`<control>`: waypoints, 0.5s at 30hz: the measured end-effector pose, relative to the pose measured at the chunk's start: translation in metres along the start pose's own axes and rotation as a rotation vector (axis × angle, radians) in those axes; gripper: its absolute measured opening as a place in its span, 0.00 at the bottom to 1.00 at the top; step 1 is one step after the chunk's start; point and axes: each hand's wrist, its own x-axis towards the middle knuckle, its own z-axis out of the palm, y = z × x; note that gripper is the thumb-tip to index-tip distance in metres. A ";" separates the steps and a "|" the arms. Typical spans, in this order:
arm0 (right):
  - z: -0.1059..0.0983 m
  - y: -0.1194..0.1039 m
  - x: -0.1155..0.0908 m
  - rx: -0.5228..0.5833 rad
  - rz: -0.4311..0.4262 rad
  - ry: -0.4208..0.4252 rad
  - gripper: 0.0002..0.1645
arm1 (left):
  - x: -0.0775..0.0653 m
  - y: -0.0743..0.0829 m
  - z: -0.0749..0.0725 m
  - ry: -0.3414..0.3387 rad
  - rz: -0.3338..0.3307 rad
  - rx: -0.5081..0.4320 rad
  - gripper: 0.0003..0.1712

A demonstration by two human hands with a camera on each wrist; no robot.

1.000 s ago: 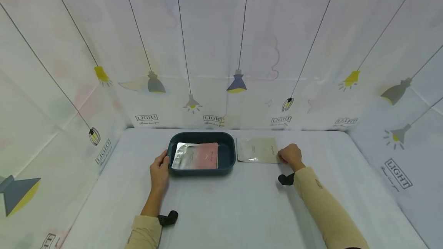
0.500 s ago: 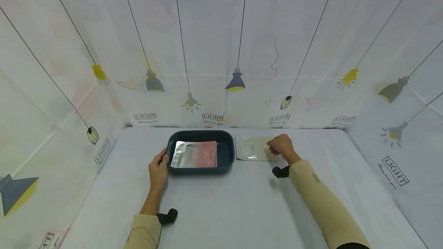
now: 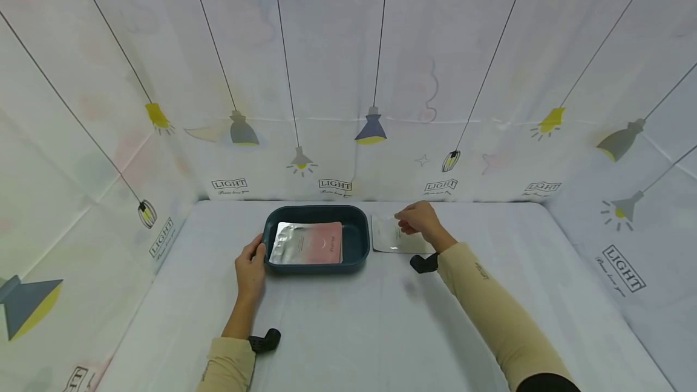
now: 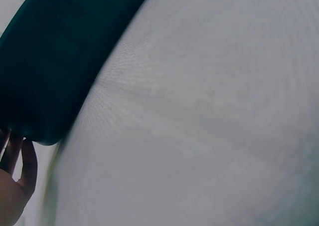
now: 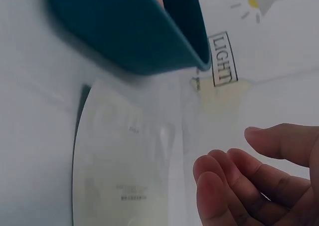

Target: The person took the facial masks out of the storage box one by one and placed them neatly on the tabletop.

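A dark teal rectangular tray (image 3: 356, 247) stands on the table, with a silver-and-pink foil sachet (image 3: 307, 244) lying inside it. My left hand (image 3: 251, 271) is at the tray's left end; in the left wrist view its fingertips (image 4: 29, 148) touch the outer wall. To the right of the tray lies a flat silver-and-pale-green foil sachet (image 3: 389, 238), partly hidden under my right hand (image 3: 423, 222). That hand hovers over the sachet with nothing in it. Its thumb and loosely bent fingers stand apart in the right wrist view, beside the pale sachet (image 5: 119, 161).
A white cloth covers the table (image 3: 348, 331). Behind it and at both sides hang white curtains (image 3: 337, 47) printed with lamps and lettering. Each wrist wears a black camera mount, seen at the left (image 3: 265, 341) and at the right (image 3: 425, 263).
My right hand has moved left from the pale sachet's right edge to above its middle, rising off it. The left hand, tray and both sachets stay in place.
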 end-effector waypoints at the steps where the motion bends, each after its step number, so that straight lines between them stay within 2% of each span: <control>1: 0.003 -0.004 -0.001 0.003 -0.004 -0.005 0.20 | 0.000 0.001 0.000 -0.004 -0.004 -0.003 0.22; 4: 0.011 -0.015 -0.004 0.012 -0.022 -0.015 0.20 | -0.001 0.007 -0.003 -0.024 -0.021 -0.030 0.22; 11: 0.032 -0.035 -0.007 0.019 -0.084 -0.039 0.17 | -0.012 0.037 -0.007 -0.050 -0.028 -0.028 0.22; 15: 0.045 -0.043 -0.010 0.037 -0.086 -0.053 0.16 | -0.014 0.042 -0.008 -0.050 -0.035 -0.021 0.22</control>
